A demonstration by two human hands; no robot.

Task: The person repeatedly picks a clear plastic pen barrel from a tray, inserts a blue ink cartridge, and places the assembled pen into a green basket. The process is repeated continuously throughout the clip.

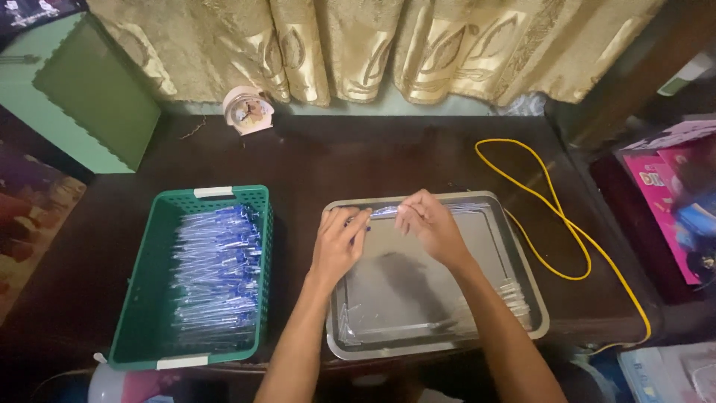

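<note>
Clear plastic sleeve (384, 211) between hands

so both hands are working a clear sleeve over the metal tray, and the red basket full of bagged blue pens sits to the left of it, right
Nearly. The basket is green, not red, as the head view shows. The rest holds: the left hand and right hand pinch a clear sleeve over the metal tray, and the basket of bagged blue pens sits to the tray's left.
</note>
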